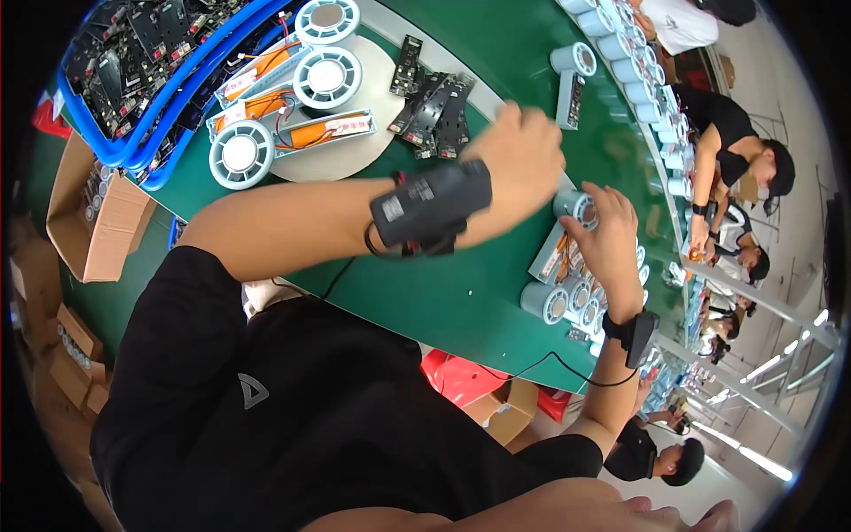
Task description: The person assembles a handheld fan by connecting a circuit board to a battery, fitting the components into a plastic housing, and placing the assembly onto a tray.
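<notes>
Right hand at the rim of a pale-blue plastic cylinder with a grey round face, on the right part of the green table. Fingers curved and parted from thumb around the rim; firm hold not confirmable. Face of cylinder directed rightward. Directly below, a pale-blue oblong housing with orange contents, long axis slanting from upper right to lower left, between that cylinder and a second pale-blue cylinder; attachment to either not determinable. Left hand motion-blurred, near black circuit boards; fingers bent, degree of opening and any hold not determinable.
</notes>
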`<state>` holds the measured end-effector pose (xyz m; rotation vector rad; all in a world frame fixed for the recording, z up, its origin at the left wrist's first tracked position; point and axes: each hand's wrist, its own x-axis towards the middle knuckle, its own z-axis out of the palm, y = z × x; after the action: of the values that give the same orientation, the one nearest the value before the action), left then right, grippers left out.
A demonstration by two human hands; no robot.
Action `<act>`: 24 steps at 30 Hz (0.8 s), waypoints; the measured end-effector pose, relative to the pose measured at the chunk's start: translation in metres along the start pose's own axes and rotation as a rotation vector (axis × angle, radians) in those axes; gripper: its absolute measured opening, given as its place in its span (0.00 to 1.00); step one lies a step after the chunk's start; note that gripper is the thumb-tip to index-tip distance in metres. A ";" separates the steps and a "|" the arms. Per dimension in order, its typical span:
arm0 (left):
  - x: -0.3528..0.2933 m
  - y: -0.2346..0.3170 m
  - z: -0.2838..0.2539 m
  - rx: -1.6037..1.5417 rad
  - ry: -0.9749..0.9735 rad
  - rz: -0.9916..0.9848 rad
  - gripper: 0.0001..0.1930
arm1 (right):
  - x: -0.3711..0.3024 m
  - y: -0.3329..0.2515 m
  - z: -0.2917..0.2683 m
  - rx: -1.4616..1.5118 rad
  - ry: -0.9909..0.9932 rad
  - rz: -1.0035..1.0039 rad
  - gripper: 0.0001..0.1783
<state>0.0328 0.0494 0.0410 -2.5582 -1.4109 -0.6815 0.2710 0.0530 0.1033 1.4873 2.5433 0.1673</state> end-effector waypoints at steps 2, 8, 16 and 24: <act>0.001 -0.029 0.009 0.092 -0.069 -0.070 0.10 | 0.012 -0.019 -0.006 0.167 0.024 0.099 0.32; 0.001 -0.022 0.002 0.166 -0.287 -0.134 0.10 | 0.046 -0.038 0.008 0.489 -0.002 0.351 0.29; -0.002 -0.023 0.016 0.108 -0.100 -0.059 0.11 | 0.055 -0.059 0.011 0.401 0.367 0.068 0.22; -0.002 -0.020 0.017 0.090 -0.244 -0.041 0.13 | 0.054 -0.054 0.044 0.315 0.400 -0.061 0.21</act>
<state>0.0208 0.0644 0.0237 -2.6180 -1.5302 -0.3095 0.2086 0.0735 0.0445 1.6178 3.0478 0.0601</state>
